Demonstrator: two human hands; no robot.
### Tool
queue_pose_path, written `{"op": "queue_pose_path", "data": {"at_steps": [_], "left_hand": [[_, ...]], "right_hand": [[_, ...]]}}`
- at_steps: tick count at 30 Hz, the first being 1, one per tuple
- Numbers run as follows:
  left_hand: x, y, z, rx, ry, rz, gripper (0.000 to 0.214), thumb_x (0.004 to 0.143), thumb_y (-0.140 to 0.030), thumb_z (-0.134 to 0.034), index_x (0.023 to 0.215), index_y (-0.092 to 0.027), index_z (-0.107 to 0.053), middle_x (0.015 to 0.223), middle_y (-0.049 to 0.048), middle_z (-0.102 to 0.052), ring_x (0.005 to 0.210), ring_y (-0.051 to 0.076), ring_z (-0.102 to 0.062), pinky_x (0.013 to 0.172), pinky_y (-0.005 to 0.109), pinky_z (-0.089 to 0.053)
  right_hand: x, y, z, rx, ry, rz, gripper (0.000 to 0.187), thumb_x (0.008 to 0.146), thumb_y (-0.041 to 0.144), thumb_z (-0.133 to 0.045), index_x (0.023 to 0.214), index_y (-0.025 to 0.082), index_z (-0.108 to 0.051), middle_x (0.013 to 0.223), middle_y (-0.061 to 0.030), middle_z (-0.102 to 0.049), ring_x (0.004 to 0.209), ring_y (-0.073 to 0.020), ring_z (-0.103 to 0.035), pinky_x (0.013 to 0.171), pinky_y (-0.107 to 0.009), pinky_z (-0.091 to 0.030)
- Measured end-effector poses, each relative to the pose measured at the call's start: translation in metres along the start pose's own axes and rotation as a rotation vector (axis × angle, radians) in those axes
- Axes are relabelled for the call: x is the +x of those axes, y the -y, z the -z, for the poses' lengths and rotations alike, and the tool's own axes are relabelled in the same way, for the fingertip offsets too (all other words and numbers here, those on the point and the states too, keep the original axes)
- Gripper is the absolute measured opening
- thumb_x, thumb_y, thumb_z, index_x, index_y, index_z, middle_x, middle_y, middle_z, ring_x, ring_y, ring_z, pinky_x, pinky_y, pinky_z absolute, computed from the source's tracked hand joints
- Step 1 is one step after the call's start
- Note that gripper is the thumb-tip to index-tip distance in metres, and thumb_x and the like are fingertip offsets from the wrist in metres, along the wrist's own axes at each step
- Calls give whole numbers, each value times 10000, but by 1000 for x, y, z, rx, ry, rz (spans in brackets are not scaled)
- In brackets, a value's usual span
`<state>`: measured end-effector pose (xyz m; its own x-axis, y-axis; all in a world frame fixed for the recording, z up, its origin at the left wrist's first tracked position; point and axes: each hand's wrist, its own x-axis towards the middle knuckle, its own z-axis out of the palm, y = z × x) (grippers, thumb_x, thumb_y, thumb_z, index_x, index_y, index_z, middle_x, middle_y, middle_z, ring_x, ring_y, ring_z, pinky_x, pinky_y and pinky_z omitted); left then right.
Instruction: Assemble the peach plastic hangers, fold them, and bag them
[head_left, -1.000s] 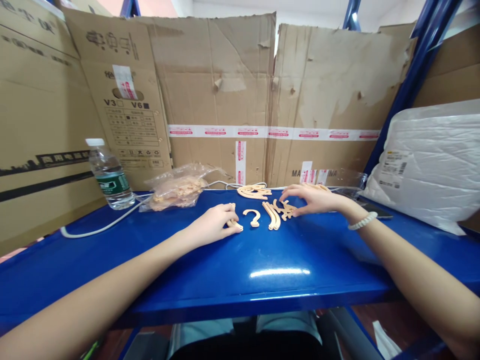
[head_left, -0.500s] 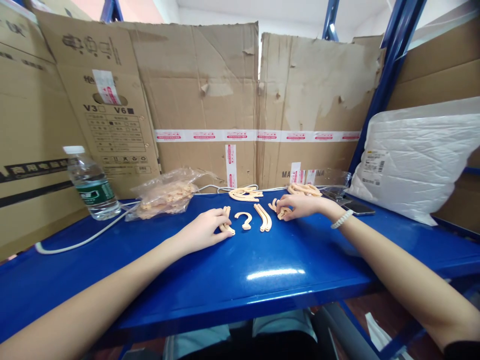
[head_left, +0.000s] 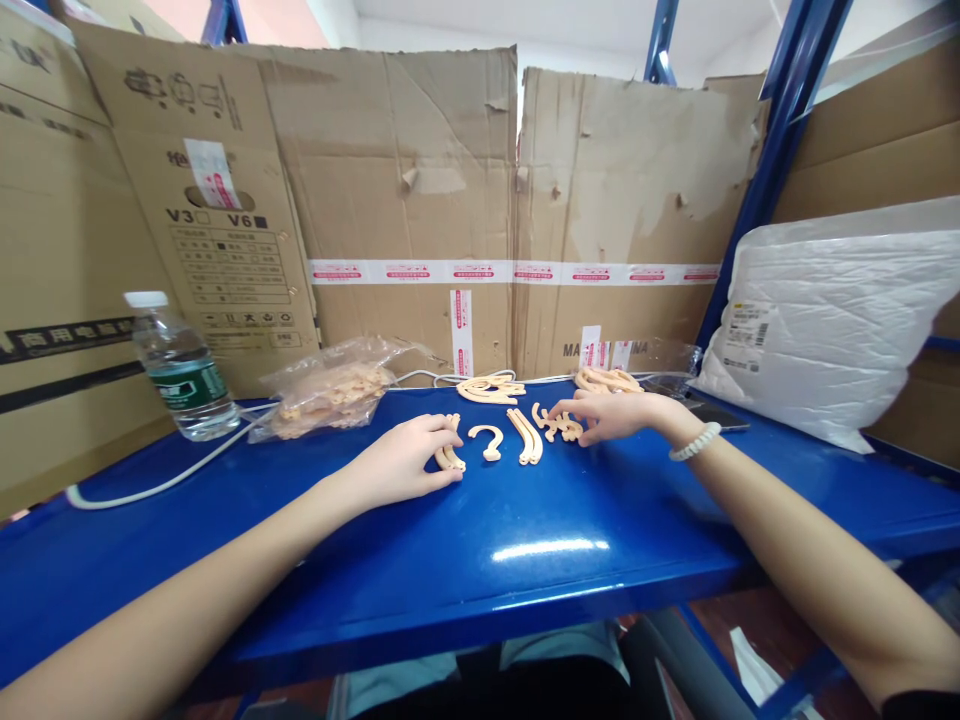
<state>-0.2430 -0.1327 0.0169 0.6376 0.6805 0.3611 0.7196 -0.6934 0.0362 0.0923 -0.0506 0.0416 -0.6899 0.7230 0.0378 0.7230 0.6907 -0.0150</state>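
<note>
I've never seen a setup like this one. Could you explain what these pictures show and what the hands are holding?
There is no machine here: you see a person's own bare left hand and right hand. Every picture comes from one camera worn on the head, looking forward and down, so the forearms stretch in from the lower corners.

On the blue table lie a hook-shaped piece, a pair of long curved strips and a cluster of small pieces. A clear bag of similar-coloured pieces and a water bottle stand toward the left.

The left hand touches other strips; the right is at the small cluster. Whether either grips anything firmly, I cannot tell.
</note>
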Motion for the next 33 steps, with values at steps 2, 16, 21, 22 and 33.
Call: {"op": "queue_pose_path", "data": {"at_steps": [2, 16, 21, 22, 33], "left_hand": [[-1, -1, 1, 12, 4, -15, 295, 835, -318, -630, 1093, -177, -655, 1176, 109, -636, 1094, 261, -609, 951, 383, -488], [-11, -5, 15, 58, 115, 15, 240, 884, -270, -528, 1102, -220, -615, 1140, 85, -628, 1057, 252, -594, 890, 381, -521], [-21, 5, 2, 1, -15, 33, 325, 890, -270, -521, 1211, -244, -563, 1259, 94, -581, 1141, 249, -567, 934, 375, -518], [-22, 6, 0, -7, -35, 35, 355, 876, -275, -541, 1230, -250, -553, 1268, 95, -579, 1148, 256, -566, 935, 378, -522], [-27, 18, -11, 30, -91, -22, 515, 828, -234, -564, 1333, -316, -508, 1291, 67, -618, 1166, 265, -599, 925, 344, -571]], "right_hand": [[0, 0, 1, 31, 14, 0, 489, 735, 235, -648, 1204, 368, -605, 851, -23, -638, 792, -240, -615, 665, -338, -483], [4, 5, 0, -26, -316, 15, 231, 873, 201, -500, 1057, 180, -637, 924, -88, -618, 844, -231, -580, 758, -361, -454], [0, 18, -15, 155, -388, -2, 244, 923, 218, -448, 1119, 156, -582, 922, -97, -593, 814, -218, -575, 733, -354, -482], [-2, 21, -17, 180, -377, 15, 248, 926, 214, -445, 1134, 165, -571, 945, -99, -590, 817, -216, -578, 739, -356, -491], [-11, 16, -27, 343, -325, -1, 263, 954, 250, -439, 1191, 283, -548, 893, -63, -605, 785, -205, -623, 689, -333, -546]]}}
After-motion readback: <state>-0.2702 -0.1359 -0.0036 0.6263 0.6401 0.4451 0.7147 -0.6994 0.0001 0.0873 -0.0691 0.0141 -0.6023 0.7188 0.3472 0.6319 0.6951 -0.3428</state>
